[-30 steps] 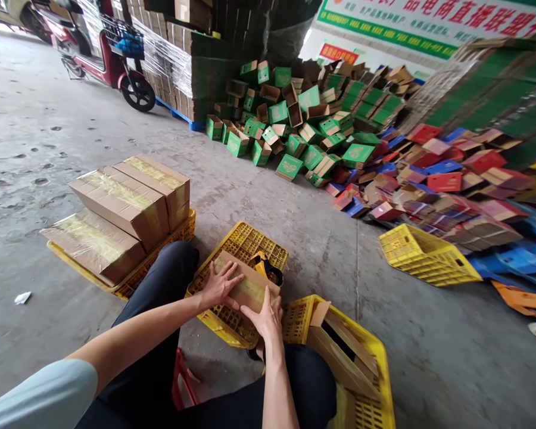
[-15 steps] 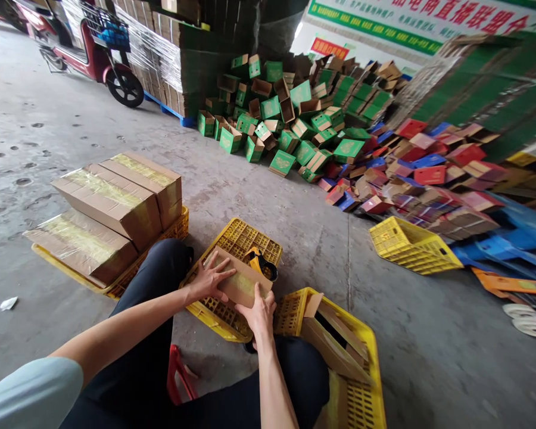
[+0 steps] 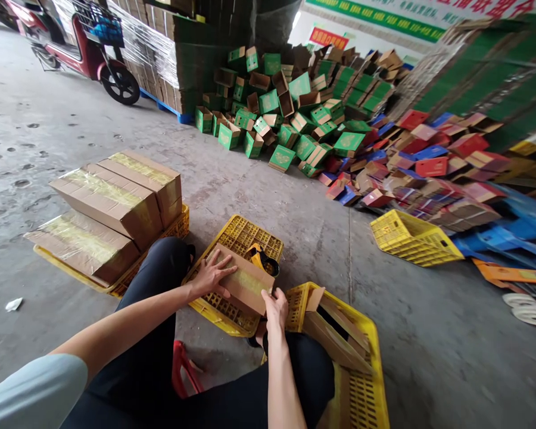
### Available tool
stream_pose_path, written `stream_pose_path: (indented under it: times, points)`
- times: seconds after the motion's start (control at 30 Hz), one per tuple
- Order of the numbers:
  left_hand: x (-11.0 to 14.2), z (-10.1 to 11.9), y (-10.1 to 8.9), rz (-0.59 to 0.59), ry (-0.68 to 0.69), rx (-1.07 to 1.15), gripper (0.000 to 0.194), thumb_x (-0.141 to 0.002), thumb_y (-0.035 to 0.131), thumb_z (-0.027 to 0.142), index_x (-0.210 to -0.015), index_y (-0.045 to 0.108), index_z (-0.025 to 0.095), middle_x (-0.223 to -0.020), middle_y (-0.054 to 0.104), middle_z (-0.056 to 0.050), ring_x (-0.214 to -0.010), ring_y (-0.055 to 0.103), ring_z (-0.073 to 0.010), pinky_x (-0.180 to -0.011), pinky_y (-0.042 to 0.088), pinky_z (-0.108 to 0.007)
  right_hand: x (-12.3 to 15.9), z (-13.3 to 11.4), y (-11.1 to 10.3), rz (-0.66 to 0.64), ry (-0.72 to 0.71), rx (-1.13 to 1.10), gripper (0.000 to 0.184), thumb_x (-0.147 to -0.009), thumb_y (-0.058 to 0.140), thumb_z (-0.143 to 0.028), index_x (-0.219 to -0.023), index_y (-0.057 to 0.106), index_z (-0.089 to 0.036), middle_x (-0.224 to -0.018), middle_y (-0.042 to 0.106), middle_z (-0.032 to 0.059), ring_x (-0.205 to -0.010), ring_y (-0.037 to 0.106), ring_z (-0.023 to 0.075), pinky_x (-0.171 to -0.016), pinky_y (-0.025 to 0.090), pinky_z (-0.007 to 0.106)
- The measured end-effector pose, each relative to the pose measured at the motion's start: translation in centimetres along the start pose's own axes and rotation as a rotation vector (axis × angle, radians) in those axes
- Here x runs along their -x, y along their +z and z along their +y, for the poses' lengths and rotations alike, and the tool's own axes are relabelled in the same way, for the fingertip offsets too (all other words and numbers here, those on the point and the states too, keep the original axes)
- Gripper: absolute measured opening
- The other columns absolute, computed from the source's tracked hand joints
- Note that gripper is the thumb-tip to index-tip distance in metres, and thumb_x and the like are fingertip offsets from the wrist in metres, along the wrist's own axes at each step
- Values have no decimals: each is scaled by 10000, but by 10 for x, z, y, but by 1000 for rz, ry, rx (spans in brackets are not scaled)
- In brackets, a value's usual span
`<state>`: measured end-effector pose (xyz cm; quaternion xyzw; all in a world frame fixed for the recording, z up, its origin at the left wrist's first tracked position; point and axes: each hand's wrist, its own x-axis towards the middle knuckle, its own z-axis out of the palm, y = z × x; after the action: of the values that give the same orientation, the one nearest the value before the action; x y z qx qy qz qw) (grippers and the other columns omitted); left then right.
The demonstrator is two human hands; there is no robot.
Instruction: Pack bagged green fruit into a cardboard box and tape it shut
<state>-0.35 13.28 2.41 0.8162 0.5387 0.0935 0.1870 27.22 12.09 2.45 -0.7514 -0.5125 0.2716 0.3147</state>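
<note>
A brown cardboard box with a strip of clear tape along its top lies on an overturned yellow plastic crate in front of my knees. My left hand rests flat on the box's left end, fingers spread. My right hand curls over the box's near right corner, gripping it. A yellow and black tape dispenser sits on the crate just behind the box.
Taped boxes are stacked on a yellow crate at my left. A yellow crate with flat cardboard stands at my right knee, another crate farther right. Green, red and blue cartons are heaped behind, beside a scooter.
My right hand slid from the box's top to its near right corner. The left hand stays pressed on the left end. The view shifted slightly.
</note>
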Motion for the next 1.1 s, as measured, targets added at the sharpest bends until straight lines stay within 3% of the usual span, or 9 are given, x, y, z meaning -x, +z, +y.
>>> stream_pose_path:
  times: [0.13, 0.43, 0.5, 0.6, 0.7, 0.77, 0.93, 1.1]
  points:
    - [2, 2, -1, -6, -1, -19, 1038, -701, 790, 786, -1589, 426, 391, -1723, 267, -106, -1555, 119, -556, -1089, 349, -711, 0, 7, 1, 25, 85, -78, 442, -758, 618, -395, -1081, 766, -133, -1073, 812, 159, -1000, 783, 278, -874, 609, 340]
    - [3, 5, 5, 27, 6, -59, 1022, -723, 759, 798, -1595, 416, 389, -1725, 252, -119, -1551, 107, -573, -1102, 307, -738, 2, 2, -3, 66, 115, -30, 396, -759, 619, -355, -1053, 777, -141, -1045, 817, 149, -978, 784, 285, -903, 604, 364]
    - [3, 5, 6, 35, 9, -56, 1019, -721, 759, 796, -1592, 420, 389, -1723, 256, -123, -1554, 107, -568, -1112, 300, -732, 2, -4, -5, 60, 105, 33, 411, -770, 616, -349, -1081, 774, -134, -1048, 812, 163, -988, 777, 312, -920, 595, 403]
    - [2, 6, 5, 20, 4, -46, 1048, -700, 777, 789, -1594, 415, 381, -1720, 256, -128, -1555, 105, -567, -1108, 300, -746, -2, -19, -8, 51, 49, 141, 536, -809, 625, -363, -1252, 713, -74, -1255, 737, 239, -1202, 694, 363, -1063, 513, 464]
    - [2, 8, 3, 15, -5, -34, 1083, -673, 791, 792, -1597, 407, 380, -1721, 251, -127, -1555, 98, -569, -1101, 292, -769, -15, -39, -6, 7, -33, 235, 606, -874, 602, -354, -1389, 619, -36, -1454, 612, 256, -1390, 561, 336, -1192, 385, 427]
    - [1, 9, 3, 18, -9, -27, 1088, -669, 784, 802, -1600, 399, 389, -1724, 244, -122, -1557, 88, -568, -1099, 290, -772, -31, -52, -3, -50, -55, 295, 568, -901, 592, -335, -1391, 623, -51, -1447, 625, 240, -1386, 570, 309, -1192, 376, 381]
    - [-2, 8, 6, -2, -9, -2, 1107, -664, 736, 856, -1605, 386, 390, -1729, 234, -126, -1555, 61, -576, -1082, 278, -793, -88, -71, 13, -189, 21, 446, 340, -846, 677, -309, -1083, 767, -82, -1184, 755, 268, -1210, 697, 358, -1042, 495, 395]
    - [-6, 6, 10, -12, -7, 67, 1084, -700, 666, 891, -1617, 346, 411, -1736, 212, -126, -1546, 86, -584, -1068, 254, -824, -128, -74, 36, -274, 73, 486, 150, -670, 800, -287, -739, 742, -167, -909, 800, 215, -1047, 757, 373, -906, 559, 412]
